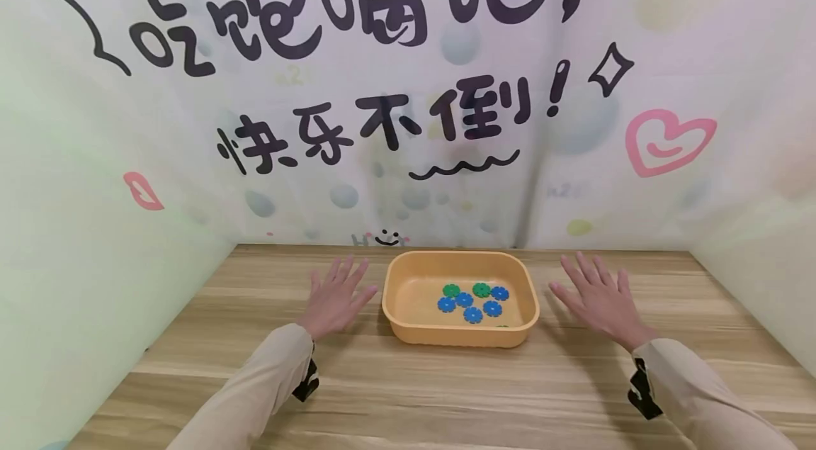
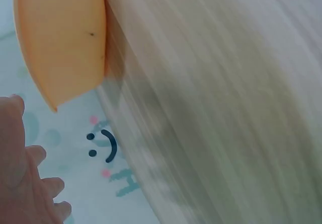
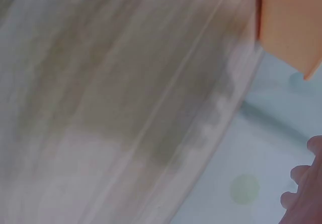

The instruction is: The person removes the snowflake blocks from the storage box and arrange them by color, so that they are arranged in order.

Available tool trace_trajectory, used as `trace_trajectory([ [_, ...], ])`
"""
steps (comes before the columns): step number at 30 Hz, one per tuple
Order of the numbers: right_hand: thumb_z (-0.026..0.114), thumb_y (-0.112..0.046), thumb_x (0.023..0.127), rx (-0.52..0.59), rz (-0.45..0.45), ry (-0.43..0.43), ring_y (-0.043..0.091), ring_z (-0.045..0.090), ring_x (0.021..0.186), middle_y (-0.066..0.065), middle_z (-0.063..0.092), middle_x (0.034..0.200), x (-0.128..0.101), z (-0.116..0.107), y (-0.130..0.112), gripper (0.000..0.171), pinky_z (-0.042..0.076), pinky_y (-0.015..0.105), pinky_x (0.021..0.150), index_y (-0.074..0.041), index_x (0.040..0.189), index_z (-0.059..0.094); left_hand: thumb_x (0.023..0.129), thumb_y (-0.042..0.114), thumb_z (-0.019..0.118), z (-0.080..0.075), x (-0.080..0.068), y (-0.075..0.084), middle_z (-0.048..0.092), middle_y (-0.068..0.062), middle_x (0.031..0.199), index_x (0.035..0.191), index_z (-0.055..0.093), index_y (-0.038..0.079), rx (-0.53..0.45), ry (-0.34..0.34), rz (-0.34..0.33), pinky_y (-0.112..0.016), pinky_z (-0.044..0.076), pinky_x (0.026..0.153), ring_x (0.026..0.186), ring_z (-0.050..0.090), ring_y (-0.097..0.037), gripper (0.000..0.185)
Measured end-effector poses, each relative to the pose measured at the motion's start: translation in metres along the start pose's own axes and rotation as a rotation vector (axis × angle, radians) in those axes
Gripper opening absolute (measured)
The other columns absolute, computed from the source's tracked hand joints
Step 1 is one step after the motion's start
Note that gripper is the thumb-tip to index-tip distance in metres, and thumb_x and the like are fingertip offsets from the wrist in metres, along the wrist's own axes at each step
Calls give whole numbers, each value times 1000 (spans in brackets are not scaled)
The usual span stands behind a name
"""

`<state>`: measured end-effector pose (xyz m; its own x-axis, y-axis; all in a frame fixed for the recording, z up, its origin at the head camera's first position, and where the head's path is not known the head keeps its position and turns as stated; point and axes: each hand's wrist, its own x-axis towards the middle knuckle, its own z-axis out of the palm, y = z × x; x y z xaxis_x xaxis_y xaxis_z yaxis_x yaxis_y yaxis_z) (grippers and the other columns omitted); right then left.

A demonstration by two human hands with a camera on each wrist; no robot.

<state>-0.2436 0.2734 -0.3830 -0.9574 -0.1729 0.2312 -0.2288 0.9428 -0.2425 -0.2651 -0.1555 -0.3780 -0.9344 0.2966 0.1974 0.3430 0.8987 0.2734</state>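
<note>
A person is sitting at a wooden table with both hands lying flat on the boards, one on each side of an orange plastic tub. The left hand is resting palm down just beside the tub's left wall, fingers straight and spread, gripping nothing; its thumb is pointing toward the tub without clearly touching it. The right hand is lying the same way a little farther from the tub's right wall, fingers splayed and holding nothing. The tub is standing upright near the middle of the table, close to the back edge, and is holding a cluster of small gear-shaped plastic discs: several blue discs are lying flat on its floor, with two green discs sitting at the far side of the group. Beige sleeves are covering both forearms, and a dark strap is showing at each cuff. A printed backdrop with large black Chinese characters, a pink heart and a small smiley is rising behind the table. The left wrist view is showing the tub's outer wall and fingertips against the backdrop; the right wrist view is blurred, catching only a tub corner and fingertips.
</note>
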Motion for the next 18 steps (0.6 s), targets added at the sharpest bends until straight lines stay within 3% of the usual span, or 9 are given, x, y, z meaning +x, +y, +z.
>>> trace_trajectory([
  [12, 36, -52, 90, 21, -68, 1, 42, 3, 129, 21, 13, 144, 12, -13, -21, 70, -8, 65, 96, -7, 141, 21, 92, 47, 35, -3, 7, 16, 18, -16, 144, 140, 27, 14, -26, -4, 27, -65, 1, 98, 130, 10, -37, 59],
  [18, 42, -50, 88, 71, -94, -8, 44, 4, 128, 23, 13, 143, 24, -18, -32, 73, -6, 66, 95, -7, 141, 18, 92, 43, 39, -2, 12, 23, 24, -18, 141, 138, 31, 10, -98, 18, 41, -62, 13, 99, 129, 17, -38, 58],
])
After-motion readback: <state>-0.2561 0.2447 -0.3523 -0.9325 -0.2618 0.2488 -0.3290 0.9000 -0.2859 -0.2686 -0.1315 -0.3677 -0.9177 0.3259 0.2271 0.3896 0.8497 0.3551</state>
